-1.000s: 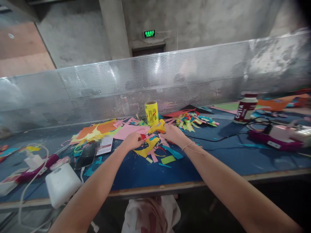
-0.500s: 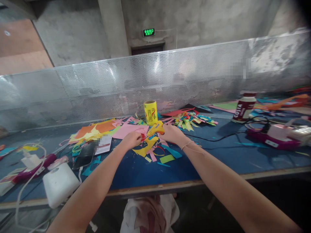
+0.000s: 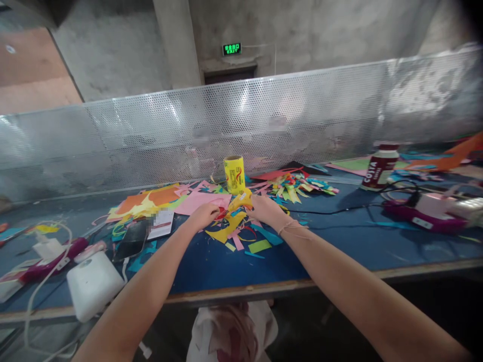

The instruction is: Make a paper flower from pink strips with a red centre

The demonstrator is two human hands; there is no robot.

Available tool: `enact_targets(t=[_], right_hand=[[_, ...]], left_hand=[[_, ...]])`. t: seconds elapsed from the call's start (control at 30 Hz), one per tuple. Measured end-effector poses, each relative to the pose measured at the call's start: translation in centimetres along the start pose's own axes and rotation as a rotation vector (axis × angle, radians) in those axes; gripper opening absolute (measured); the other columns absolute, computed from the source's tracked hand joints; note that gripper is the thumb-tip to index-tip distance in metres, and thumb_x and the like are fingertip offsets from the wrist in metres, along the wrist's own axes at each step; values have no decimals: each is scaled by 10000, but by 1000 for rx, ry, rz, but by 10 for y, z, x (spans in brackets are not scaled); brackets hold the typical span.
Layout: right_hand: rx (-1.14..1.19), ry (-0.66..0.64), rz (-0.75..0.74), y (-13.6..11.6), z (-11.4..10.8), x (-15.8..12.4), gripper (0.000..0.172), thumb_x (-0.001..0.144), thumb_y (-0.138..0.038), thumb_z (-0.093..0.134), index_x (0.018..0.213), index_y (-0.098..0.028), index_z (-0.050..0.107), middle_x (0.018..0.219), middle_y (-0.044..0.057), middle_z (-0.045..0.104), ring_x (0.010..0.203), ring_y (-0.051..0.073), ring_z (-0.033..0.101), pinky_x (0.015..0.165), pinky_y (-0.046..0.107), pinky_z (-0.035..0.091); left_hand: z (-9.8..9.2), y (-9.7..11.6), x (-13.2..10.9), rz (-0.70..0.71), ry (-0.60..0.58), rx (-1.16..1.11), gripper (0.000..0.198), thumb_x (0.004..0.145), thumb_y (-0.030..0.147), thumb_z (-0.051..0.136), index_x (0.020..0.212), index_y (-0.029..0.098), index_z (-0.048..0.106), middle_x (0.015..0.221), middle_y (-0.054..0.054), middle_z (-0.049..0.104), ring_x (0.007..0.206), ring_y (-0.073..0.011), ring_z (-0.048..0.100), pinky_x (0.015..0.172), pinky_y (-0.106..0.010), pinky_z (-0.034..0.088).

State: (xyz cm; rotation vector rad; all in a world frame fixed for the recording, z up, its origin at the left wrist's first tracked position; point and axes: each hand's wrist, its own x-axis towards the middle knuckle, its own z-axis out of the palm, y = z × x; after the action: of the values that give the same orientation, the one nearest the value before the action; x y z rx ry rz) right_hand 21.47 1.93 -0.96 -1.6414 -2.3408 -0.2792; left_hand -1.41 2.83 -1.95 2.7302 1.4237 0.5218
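My right hand (image 3: 263, 207) is closed round a yellow glue gun (image 3: 241, 200), whose nozzle points left and down toward my left hand (image 3: 205, 216). The left fingers pinch a small red piece (image 3: 221, 213). Below both hands lie yellow paper scraps (image 3: 228, 229), a green scrap (image 3: 260, 246) and blue strips. A pink sheet (image 3: 192, 202) is just behind my left hand. Behind the glue gun stands a yellow cardboard tube (image 3: 234, 174) upright.
A bundle of coloured strips (image 3: 294, 186) lies behind my right hand. A Costa bottle (image 3: 380, 167) and purple power strip (image 3: 430, 218) are on the right. At left are a phone (image 3: 132, 240), a white box (image 3: 94, 286) and cables. A perforated metal screen (image 3: 151, 146) bounds the back.
Both hands stay almost in place. The glue gun has shifted slightly left and down toward the red piece.
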Motion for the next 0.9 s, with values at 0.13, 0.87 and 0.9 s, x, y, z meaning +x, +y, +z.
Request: enact_targets(t=[0.13, 0.87, 0.9], right_hand=[[-12, -2, -5, 0, 1, 0, 290, 797, -348, 490, 931, -106, 578, 896, 132, 649, 840, 245, 624, 670, 288, 440], [2, 7, -34, 1, 1, 0, 291, 837, -331, 426, 961, -108, 566, 917, 135, 650, 835, 224, 618, 685, 274, 425], [8, 12, -26, 1, 2, 0, 291, 829, -332, 437, 961, -105, 563, 912, 134, 650, 831, 222, 618, 686, 274, 425]], left_hand=[[-1, 1, 0, 5, -8, -12, 229, 785, 161, 427, 589, 149, 545, 605, -13, 535, 594, -124, 460, 568, -235, 277], [0, 1, 0, 27, -3, 43, 215, 799, 191, 466, 673, 152, 636, 695, -31, 613, 678, -143, 529, 632, -238, 352], [0, 0, 0, 31, -3, 49, 214, 799, 189, 468, 667, 150, 632, 689, -32, 609, 679, -143, 530, 634, -238, 354]])
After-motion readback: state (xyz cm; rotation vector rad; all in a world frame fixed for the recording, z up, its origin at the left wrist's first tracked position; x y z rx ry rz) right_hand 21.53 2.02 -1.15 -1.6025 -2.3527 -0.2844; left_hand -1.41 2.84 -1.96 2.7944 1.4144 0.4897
